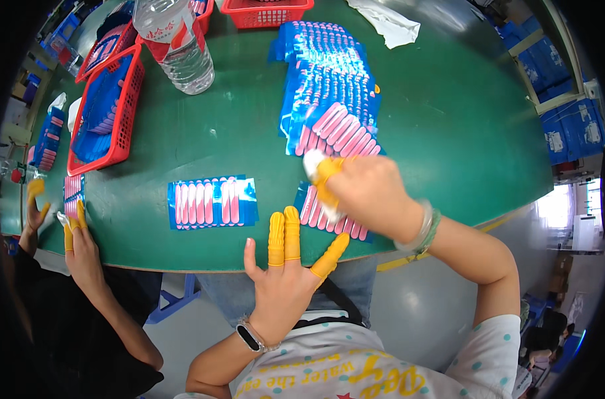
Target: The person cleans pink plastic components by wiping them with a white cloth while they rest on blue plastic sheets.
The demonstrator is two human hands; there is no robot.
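Note:
My right hand, with yellow finger cots on its fingers, is closed around a bunched white cloth. It is over a blue sheet with a row of pink strips, covering part of it. Spread and holding nothing, my left hand wears yellow cots on some fingers. Its thumb tip lies by the sheet's lower edge; whether it touches cannot be told. Left of it lies another blue sheet with pink strips, one gap showing in its row. Beyond my right hand, overlapping blue sheets form a long fanned pile.
A clear water bottle stands at the back left of the green table. Red baskets with blue sheets are beside it. A white cloth lies at the far edge. At left, a co-worker's hands handle a similar sheet.

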